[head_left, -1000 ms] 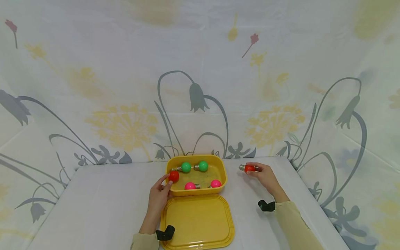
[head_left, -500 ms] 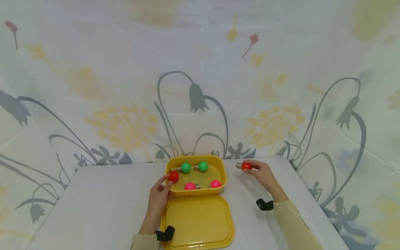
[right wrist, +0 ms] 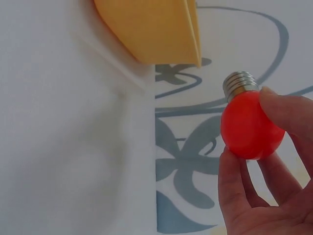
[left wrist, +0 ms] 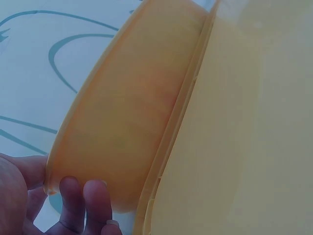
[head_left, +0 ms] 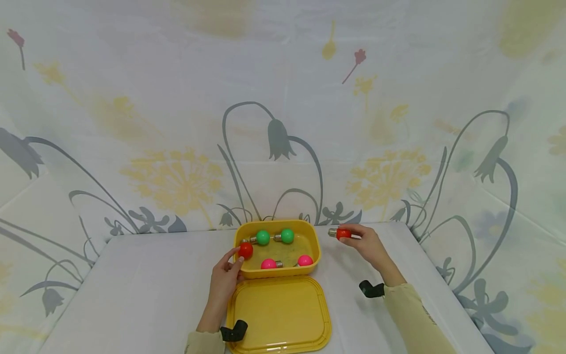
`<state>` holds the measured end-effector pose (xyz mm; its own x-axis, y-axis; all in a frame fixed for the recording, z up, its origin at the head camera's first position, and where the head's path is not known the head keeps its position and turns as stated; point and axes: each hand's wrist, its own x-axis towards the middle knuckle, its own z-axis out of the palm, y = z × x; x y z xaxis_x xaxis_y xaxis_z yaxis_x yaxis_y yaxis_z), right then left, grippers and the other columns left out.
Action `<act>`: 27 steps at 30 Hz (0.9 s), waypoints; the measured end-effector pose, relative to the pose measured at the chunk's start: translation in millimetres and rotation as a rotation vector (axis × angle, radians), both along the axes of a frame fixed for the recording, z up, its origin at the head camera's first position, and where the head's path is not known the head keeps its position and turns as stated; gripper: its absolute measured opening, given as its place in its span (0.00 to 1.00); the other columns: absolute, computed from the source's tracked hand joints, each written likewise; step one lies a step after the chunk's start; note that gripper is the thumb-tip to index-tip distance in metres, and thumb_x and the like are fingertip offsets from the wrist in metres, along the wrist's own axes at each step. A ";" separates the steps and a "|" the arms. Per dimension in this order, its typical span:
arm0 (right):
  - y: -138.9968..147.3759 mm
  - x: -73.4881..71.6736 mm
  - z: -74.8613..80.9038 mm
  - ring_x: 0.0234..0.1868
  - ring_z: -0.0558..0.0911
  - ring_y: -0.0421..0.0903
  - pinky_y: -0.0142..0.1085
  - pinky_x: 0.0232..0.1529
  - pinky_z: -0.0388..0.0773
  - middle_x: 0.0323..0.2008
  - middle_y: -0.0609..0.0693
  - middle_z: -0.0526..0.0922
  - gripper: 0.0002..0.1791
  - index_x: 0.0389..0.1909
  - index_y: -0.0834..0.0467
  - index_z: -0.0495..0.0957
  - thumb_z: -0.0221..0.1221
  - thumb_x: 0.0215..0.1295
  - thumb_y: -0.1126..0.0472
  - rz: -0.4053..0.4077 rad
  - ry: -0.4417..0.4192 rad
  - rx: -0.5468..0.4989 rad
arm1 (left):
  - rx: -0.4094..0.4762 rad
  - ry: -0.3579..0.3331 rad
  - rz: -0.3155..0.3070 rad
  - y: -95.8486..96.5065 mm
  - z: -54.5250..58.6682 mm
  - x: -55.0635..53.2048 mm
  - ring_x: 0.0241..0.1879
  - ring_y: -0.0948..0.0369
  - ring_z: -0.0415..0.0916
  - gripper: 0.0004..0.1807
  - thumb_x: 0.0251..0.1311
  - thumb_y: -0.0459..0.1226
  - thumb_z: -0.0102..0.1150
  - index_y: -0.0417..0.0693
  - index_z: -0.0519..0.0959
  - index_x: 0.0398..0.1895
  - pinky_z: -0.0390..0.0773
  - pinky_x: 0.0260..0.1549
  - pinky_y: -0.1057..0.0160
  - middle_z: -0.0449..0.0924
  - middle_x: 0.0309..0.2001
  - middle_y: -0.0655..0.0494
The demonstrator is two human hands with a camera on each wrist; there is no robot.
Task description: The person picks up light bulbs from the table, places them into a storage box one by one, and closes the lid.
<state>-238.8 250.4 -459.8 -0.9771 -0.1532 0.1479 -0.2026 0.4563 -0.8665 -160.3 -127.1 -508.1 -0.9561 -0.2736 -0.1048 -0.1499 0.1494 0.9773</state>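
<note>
A red light bulb (right wrist: 252, 126) is pinched between the thumb and fingers of my right hand (head_left: 366, 243), above the table to the right of the yellow box (head_left: 277, 272). Its silver screw base points left, toward the box. My left hand (head_left: 225, 279) grips the box's near left corner, with fingers on the outer wall in the left wrist view. Inside the box lie a second red bulb (head_left: 245, 250) beside my left fingertips, two green bulbs (head_left: 263, 237) along the back, and two pink bulbs (head_left: 268, 264) near the front wall, partly hidden by it.
A flat yellow lid (head_left: 279, 314) lies on the white table (head_left: 146, 290) just in front of the box. Behind the table hangs a floral cloth (head_left: 283, 73), close to the box's far side.
My right hand has moved slightly left with the red bulb, nearer the box. The left hand, the box and the bulbs inside stay where they were.
</note>
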 end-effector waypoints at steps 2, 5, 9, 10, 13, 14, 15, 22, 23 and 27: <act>-2.8 1.0 2.3 0.55 0.78 0.59 0.41 0.52 0.79 0.53 0.60 0.81 0.22 0.57 0.63 0.80 0.68 0.61 0.64 0.010 0.002 -0.013 | -0.002 0.002 -0.001 -0.1 0.0 0.3 0.25 0.56 0.74 0.24 0.71 0.44 0.56 0.49 0.73 0.68 0.80 0.32 0.66 0.69 0.31 0.50; -6.5 2.2 5.5 0.55 0.78 0.59 0.45 0.54 0.78 0.54 0.60 0.81 0.22 0.57 0.64 0.80 0.68 0.61 0.64 0.024 0.007 -0.026 | -0.002 0.004 -0.002 -0.2 0.3 0.7 0.25 0.56 0.74 0.24 0.71 0.44 0.56 0.49 0.73 0.68 0.80 0.31 0.66 0.69 0.31 0.50; -10.8 3.3 9.2 0.55 0.78 0.58 0.48 0.56 0.76 0.54 0.60 0.81 0.22 0.58 0.64 0.79 0.67 0.62 0.64 0.038 0.015 -0.021 | 0.000 0.007 -0.003 -0.4 0.4 0.9 0.25 0.56 0.74 0.24 0.71 0.44 0.56 0.49 0.73 0.68 0.80 0.32 0.66 0.69 0.31 0.50; -12.0 3.6 10.1 0.55 0.78 0.58 0.48 0.57 0.76 0.54 0.60 0.81 0.22 0.57 0.64 0.80 0.67 0.62 0.64 0.040 0.017 -0.018 | 0.001 0.008 -0.002 -0.4 0.5 0.9 0.25 0.56 0.74 0.24 0.71 0.44 0.56 0.49 0.73 0.68 0.80 0.32 0.66 0.69 0.31 0.50; -17.0 5.9 14.3 0.56 0.77 0.59 0.49 0.58 0.74 0.55 0.61 0.80 0.20 0.56 0.65 0.80 0.66 0.63 0.66 0.056 0.019 -0.023 | 0.002 0.008 -0.003 -0.5 0.5 0.8 0.24 0.56 0.74 0.24 0.71 0.44 0.56 0.48 0.73 0.68 0.80 0.31 0.66 0.69 0.31 0.50; -19.5 7.4 16.9 0.57 0.77 0.59 0.49 0.58 0.73 0.56 0.61 0.79 0.20 0.56 0.66 0.80 0.65 0.63 0.68 0.062 0.020 -0.024 | 0.003 0.007 -0.002 -0.4 0.2 0.7 0.24 0.56 0.74 0.24 0.71 0.44 0.56 0.48 0.73 0.68 0.80 0.31 0.66 0.69 0.31 0.50; -22.6 10.0 21.0 0.57 0.77 0.60 0.49 0.58 0.74 0.56 0.62 0.79 0.19 0.55 0.67 0.80 0.65 0.63 0.69 0.070 0.024 -0.022 | 0.003 0.006 0.000 -0.3 -0.1 0.6 0.24 0.56 0.74 0.24 0.71 0.43 0.57 0.48 0.73 0.68 0.80 0.31 0.66 0.69 0.31 0.50; -41.0 25.7 45.9 0.57 0.77 0.62 0.48 0.56 0.76 0.58 0.65 0.77 0.18 0.54 0.71 0.79 0.64 0.63 0.72 0.099 0.033 -0.015 | 0.012 0.004 0.002 -0.2 -1.8 0.3 0.24 0.57 0.73 0.24 0.71 0.43 0.57 0.49 0.73 0.67 0.79 0.30 0.67 0.69 0.31 0.50; -42.5 26.4 46.9 0.57 0.77 0.62 0.47 0.56 0.76 0.58 0.65 0.77 0.19 0.54 0.71 0.79 0.64 0.63 0.72 0.102 0.033 -0.015 | 0.015 0.003 0.002 -0.1 -1.7 0.2 0.24 0.57 0.73 0.24 0.71 0.43 0.57 0.49 0.73 0.67 0.79 0.30 0.67 0.69 0.31 0.50; -47.8 25.7 47.2 0.57 0.77 0.62 0.47 0.55 0.76 0.58 0.65 0.77 0.19 0.55 0.70 0.79 0.64 0.63 0.72 0.120 0.026 -0.029 | 0.023 0.003 -0.001 0.0 -1.4 -0.2 0.24 0.57 0.73 0.24 0.71 0.44 0.57 0.49 0.73 0.68 0.79 0.30 0.67 0.69 0.31 0.50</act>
